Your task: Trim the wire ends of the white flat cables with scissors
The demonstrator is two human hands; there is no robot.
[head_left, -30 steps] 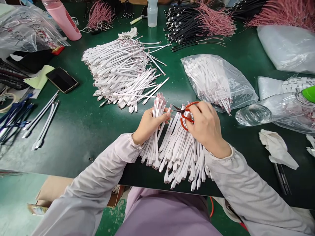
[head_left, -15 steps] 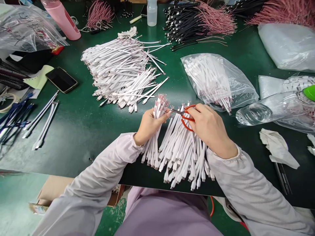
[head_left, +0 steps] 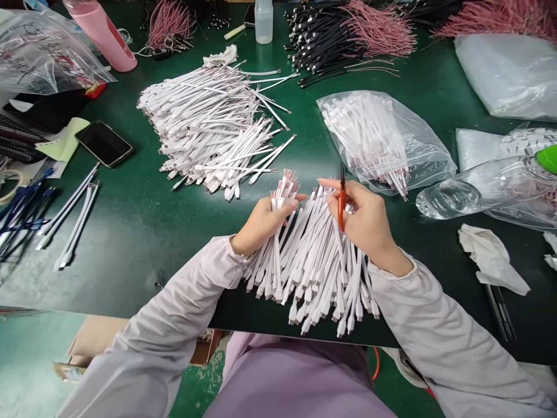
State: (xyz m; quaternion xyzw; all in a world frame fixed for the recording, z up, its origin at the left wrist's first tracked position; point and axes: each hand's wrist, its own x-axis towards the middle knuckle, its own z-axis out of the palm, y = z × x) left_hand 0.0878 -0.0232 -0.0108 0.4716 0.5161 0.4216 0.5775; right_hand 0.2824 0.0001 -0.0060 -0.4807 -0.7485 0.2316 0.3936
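Observation:
My left hand (head_left: 265, 220) is closed round a bunch of short white USB cables (head_left: 277, 261), whose pinkish stripped wire ends stick up above the thumb. In my right hand (head_left: 365, 217) is a pair of red-handled pliers or cutters (head_left: 342, 206), with the dark jaws pointing up and the handles pressed together in the palm. The right index finger stretches left over the wire ends of a spread heap of white cables (head_left: 317, 273). That heap lies between my hands, its plugs toward the table's front edge.
Beyond my hands lies a large pile of white cables (head_left: 204, 128). A clear bag of cables (head_left: 383, 139) and a water bottle (head_left: 478, 188) lie to the right. At left are a phone (head_left: 104, 143) and loose cables (head_left: 78, 226). Black cables with red wires (head_left: 348, 38) lie at the back.
The pliers have swung from pointing left at the bunch to standing upright in my right hand. My right index finger has stretched out. The left hand keeps hold of its bunch.

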